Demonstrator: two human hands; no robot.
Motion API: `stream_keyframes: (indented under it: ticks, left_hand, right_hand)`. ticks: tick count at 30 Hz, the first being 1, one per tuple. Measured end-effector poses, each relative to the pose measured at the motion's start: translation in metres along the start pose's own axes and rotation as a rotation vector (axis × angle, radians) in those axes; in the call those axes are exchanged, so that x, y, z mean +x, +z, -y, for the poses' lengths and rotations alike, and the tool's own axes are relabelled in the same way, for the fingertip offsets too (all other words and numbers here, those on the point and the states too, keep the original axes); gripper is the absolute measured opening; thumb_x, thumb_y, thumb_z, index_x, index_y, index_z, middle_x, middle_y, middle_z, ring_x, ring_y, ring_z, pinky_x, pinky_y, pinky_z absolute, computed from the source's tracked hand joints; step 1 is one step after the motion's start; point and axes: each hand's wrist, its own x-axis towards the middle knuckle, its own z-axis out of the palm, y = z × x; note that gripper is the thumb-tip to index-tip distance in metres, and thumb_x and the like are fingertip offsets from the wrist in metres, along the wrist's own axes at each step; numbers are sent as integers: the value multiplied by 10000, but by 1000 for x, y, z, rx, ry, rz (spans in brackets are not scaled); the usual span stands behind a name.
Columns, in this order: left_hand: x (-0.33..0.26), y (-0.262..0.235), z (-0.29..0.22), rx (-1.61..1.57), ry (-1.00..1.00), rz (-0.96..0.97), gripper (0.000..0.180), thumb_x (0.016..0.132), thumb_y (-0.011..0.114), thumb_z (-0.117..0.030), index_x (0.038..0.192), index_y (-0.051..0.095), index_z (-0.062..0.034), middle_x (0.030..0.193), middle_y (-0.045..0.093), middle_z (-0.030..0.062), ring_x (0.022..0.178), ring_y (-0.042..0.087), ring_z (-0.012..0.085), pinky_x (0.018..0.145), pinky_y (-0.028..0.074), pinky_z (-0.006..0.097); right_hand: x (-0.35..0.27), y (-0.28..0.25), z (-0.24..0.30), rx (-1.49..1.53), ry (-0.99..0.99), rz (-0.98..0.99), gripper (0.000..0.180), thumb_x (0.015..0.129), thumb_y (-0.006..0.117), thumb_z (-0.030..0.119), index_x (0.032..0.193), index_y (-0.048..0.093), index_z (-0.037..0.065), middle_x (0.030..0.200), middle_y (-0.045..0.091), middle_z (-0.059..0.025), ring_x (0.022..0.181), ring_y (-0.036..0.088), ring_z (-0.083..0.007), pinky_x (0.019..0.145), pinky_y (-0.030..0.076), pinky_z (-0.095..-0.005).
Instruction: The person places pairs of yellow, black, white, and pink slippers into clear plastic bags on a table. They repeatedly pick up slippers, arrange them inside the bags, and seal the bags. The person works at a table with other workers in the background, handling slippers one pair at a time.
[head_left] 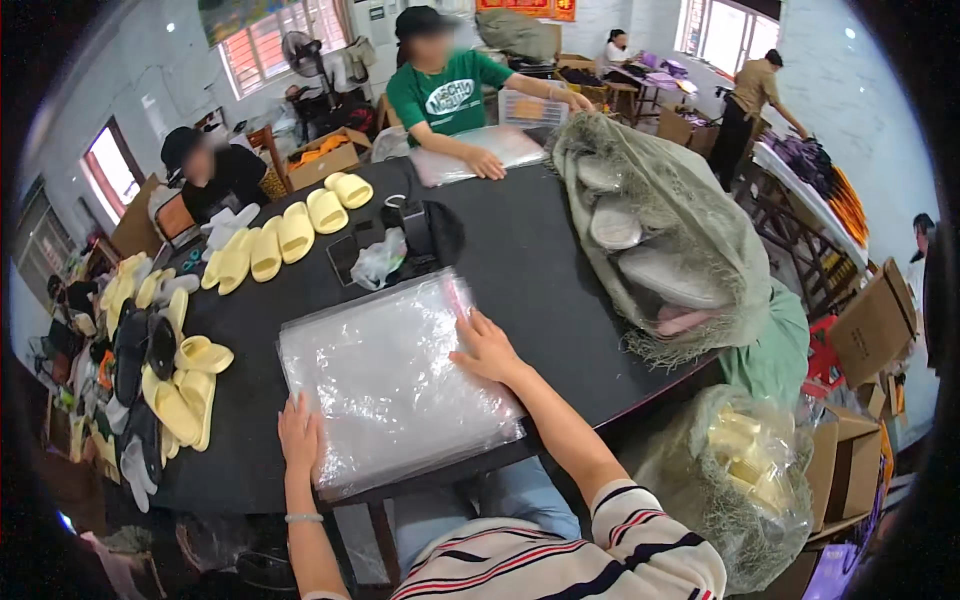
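A stack of clear plastic bags (385,385) lies flat on the black table right before me, its sheets slightly fanned at the edges. My left hand (299,437) rests against the stack's left edge, fingers stretched out along it. Across the upper right part, my right hand (487,347) lies with fingers spread on the top bag, next to a pinkish strip. Neither hand grips anything. Just beyond the bags are a crumpled clear plastic bag (379,259) and a dark tape dispenser-like object (413,225).
Pale yellow slippers (296,232) line the table's left side, with more piled near its left edge (180,400). A large green woven sack (680,190) of wrapped shoes covers the right end. Another sack (720,500) stands lower right. A person in green (450,95) works across the table.
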Motion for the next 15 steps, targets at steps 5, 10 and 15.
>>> stream_keyframes:
  ticks: [5, 10, 15]
  left_hand:
    - [4, 6, 7, 17, -5, 47, 495, 951, 453, -270, 1417, 422, -106, 1390, 434, 227, 1335, 356, 356, 1125, 209, 494]
    - [4, 2, 0, 16, -17, 40, 491, 952, 459, -263, 1422, 421, -126, 1386, 441, 236, 1323, 366, 377, 1125, 213, 495]
    - [3, 0, -3, 26, -7, 23, 492, 941, 471, -271, 1412, 440, -132, 1373, 452, 234, 1314, 379, 366, 1123, 217, 496]
  right_hand:
    - [28, -36, -53, 928, 462, -686, 774, 797, 720, 229, 1414, 323, -17, 1327, 473, -204, 1239, 447, -300, 1048, 338, -398]
    - [38, -134, -175, 1402, 655, -1172, 733, 813, 746, 282, 1378, 364, 12, 1182, 446, -82, 1071, 457, -210, 978, 383, -356]
    - [52, -171, -211, 1453, 1105, -1116, 675, 898, 643, 398, 1388, 376, 19, 1341, 427, -139, 1103, 485, -251, 971, 389, -404]
